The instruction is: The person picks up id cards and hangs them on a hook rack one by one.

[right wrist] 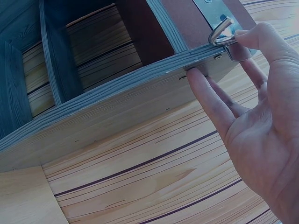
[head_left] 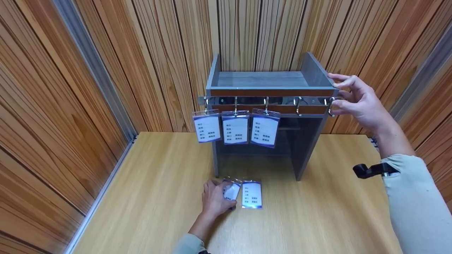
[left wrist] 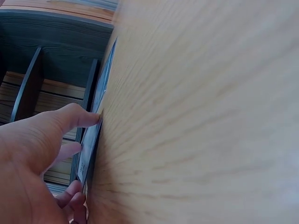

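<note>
A grey shelf unit (head_left: 261, 79) stands at the back of a wooden table (head_left: 317, 211). Its front rail (head_left: 279, 101) carries several metal hooks, and three badge cards (head_left: 235, 128) hang from the left ones. Two more badge cards lie on the table: one lies free (head_left: 252, 194), the other (head_left: 232, 191) sits under my left hand (head_left: 222, 194). In the left wrist view my thumb (left wrist: 84, 116) and curled fingers hold that card (left wrist: 91, 140) by its edges. My right hand (head_left: 344, 95) is at the shelf's top right corner. Its straight fingers (right wrist: 210, 100) touch the side panel (right wrist: 117, 107), thumb beside the end hook (right wrist: 220, 33).
Wood-slat walls (head_left: 70, 88) close in the table on the left, back and right. The two right-hand hooks (head_left: 298, 104) are bare. A black wrist camera mount (head_left: 369, 170) sticks out from my right sleeve. Bare tabletop lies on both sides of the shelf.
</note>
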Available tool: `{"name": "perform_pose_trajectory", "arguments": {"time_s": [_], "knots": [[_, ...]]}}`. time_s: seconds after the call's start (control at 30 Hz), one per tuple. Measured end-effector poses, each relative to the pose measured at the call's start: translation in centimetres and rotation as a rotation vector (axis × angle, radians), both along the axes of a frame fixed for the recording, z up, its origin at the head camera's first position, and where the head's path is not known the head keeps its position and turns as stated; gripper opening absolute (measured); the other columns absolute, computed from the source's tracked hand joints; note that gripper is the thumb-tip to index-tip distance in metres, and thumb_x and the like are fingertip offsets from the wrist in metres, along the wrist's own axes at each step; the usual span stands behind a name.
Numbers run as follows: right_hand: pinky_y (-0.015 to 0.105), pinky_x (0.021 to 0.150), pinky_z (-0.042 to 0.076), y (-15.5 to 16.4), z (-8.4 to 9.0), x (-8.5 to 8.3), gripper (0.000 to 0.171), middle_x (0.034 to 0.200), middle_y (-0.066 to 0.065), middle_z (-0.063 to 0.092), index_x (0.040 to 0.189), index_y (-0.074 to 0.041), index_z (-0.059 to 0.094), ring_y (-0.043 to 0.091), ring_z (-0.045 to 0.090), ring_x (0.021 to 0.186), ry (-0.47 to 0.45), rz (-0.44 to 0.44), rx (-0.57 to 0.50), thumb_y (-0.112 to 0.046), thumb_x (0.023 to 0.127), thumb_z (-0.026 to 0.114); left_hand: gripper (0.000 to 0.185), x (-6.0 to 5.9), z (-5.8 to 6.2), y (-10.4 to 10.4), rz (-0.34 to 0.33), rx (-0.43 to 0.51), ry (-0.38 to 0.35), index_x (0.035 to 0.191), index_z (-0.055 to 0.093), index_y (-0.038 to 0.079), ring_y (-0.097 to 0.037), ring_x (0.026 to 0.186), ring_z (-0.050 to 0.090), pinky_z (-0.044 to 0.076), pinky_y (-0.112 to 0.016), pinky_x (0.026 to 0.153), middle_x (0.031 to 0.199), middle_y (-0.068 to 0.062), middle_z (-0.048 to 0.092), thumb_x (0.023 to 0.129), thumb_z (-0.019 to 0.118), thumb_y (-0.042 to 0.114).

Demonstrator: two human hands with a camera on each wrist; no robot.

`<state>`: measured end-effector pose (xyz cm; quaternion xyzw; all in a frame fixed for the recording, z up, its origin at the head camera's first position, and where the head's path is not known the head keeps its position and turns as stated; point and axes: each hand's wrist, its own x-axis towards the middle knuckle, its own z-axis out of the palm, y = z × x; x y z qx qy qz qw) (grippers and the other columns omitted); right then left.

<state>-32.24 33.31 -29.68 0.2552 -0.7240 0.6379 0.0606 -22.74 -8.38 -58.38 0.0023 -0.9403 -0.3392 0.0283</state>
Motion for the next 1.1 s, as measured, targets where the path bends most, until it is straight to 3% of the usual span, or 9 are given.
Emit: {"name": "perform_pose_trajectory", "arguments": {"time_s": [0.33,0.9,1.1], "knots": [[0.027,0.089,0.069,0.0,-0.1,0.1,0.032,0.171,-0.004,0.05,0.138,-0.005,0.061,0.011,0.071,0.138,0.011,0.023,-0.018,0.007,0.109,0.062,0.079,-0.4,0.5,0.1,0.038,0.153,-0.026,0.147,0.072,0.01,-0.04,0.126,0.059,0.06,-0.06,0.11,0.147,-0.026,0.047,0.074,0.102,0.003],[0.026,0.089,0.067,0.0,-0.1,0.1,0.032,0.171,-0.004,0.05,0.139,-0.006,0.062,0.011,0.071,0.137,0.012,0.006,-0.009,0.005,0.109,0.064,0.079,-0.7,0.8,-0.2,0.024,0.219,-0.07,0.158,0.063,0.015,-0.042,0.135,0.066,0.058,-0.065,0.116,0.152,-0.023,0.062,0.086,0.093,0.0],[0.027,0.089,0.067,0.0,0.0,0.0,0.032,0.171,-0.004,0.05,0.138,-0.007,0.062,0.011,0.071,0.138,0.008,0.014,-0.012,0.006,0.108,0.063,0.081,-0.9,1.2,-0.6,-0.007,0.225,-0.039,0.157,0.063,0.012,-0.043,0.131,0.067,0.061,-0.064,0.11,0.145,-0.026,0.064,0.083,0.093,-0.003]]}}
